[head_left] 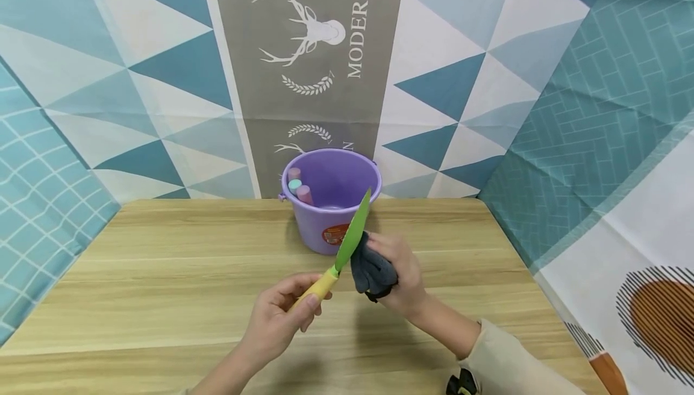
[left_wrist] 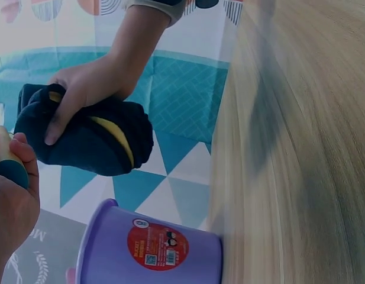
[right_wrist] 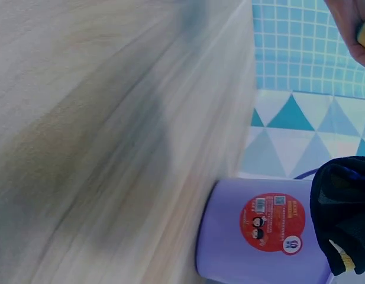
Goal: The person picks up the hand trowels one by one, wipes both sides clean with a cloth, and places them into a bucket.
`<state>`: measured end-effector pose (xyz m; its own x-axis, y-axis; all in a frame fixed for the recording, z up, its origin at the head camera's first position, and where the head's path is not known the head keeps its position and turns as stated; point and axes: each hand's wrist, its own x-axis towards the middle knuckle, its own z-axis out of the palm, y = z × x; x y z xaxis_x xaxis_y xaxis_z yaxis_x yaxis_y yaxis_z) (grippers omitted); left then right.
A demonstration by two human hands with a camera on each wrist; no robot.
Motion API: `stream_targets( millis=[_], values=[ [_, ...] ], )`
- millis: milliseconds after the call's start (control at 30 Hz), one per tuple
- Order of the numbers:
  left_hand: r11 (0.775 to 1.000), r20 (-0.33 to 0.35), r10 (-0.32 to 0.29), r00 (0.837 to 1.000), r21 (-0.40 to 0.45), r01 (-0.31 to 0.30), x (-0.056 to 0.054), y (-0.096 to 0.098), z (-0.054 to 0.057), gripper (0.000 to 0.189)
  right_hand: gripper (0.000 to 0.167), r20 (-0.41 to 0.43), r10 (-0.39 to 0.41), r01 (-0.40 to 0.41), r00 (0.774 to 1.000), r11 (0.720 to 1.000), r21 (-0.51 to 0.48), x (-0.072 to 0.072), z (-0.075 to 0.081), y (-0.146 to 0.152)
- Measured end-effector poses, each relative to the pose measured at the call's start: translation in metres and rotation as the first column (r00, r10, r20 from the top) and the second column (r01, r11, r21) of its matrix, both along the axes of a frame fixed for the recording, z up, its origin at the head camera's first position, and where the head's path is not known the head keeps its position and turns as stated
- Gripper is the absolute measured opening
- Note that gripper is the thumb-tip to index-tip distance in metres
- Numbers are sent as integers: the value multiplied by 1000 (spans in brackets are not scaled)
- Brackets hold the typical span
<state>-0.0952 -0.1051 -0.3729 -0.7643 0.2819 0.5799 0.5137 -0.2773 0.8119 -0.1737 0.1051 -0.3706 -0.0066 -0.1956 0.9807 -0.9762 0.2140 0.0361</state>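
Note:
My left hand (head_left: 276, 320) grips the yellow handle of a small garden trowel (head_left: 353, 235), its green blade pointing up and away, seen nearly edge-on. A bunched dark grey cloth (head_left: 373, 270) with a yellow strip is held in my right hand (head_left: 406, 277). In the head view the cloth lies right against the blade's right side. From the left wrist, the cloth (left_wrist: 81, 139) shows folded thick, the right thumb pressed over it. Only the handle end (left_wrist: 10, 168) of the trowel appears there. Both hands are raised over the table, in front of the purple bucket (head_left: 311, 229).
The bucket stands at the back of the wooden table (head_left: 162, 286) and holds several pink and mint-capped sticks (head_left: 304, 194) along its left side. Patterned cloth walls (head_left: 450, 82) enclose the table at the back and sides. A black object (head_left: 462, 383) sits by the right sleeve.

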Motion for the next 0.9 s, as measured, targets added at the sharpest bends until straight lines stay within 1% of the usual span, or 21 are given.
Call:
stream_targets(
  millis=[67, 167, 300, 433, 533, 600, 767, 833, 900],
  values=[
    [1000, 12, 5, 1000, 4, -5, 0, -1, 1, 39, 32, -9, -10, 10, 1000, 1000, 19, 0, -1, 1],
    [1000, 22, 14, 1000, 12, -14, -1, -2, 2, 41, 32, -10, -9, 9, 1000, 1000, 18, -1, 4, 3],
    [1000, 43, 17, 999, 14, -17, -2, -3, 1, 40, 34, -4, -11, 11, 1000, 999, -48, -3, 16, 6],
    [1000, 52, -2, 999, 15, 1, -2, -2, 0, 39, 34, -17, -47, 45, 999, 995, -93, -5, 24, 6],
    [1000, 63, -17, 998, 15, 16, -2, 1, -1, 38, 30, -65, -83, 76, 994, 992, -100, -7, 26, 3],
    [1000, 76, -21, 997, 15, 19, -2, 2, 0, 37, 24, -123, -105, 93, 987, 991, -100, -8, 25, 1],
    [1000, 92, 10, 996, 2, -10, -1, 3, 1, 35, 14, -259, -132, 123, 957, 991, -52, -9, 22, -2],
    [1000, 90, 22, 996, -3, -22, -1, 3, 1, 34, 13, -285, -132, 131, 949, 991, -24, -9, 20, -2],
    [1000, 87, 21, 996, 1, -22, -1, 2, 1, 34, 14, -306, -135, 141, 943, 990, -2, -8, 18, -2]
  ],
)
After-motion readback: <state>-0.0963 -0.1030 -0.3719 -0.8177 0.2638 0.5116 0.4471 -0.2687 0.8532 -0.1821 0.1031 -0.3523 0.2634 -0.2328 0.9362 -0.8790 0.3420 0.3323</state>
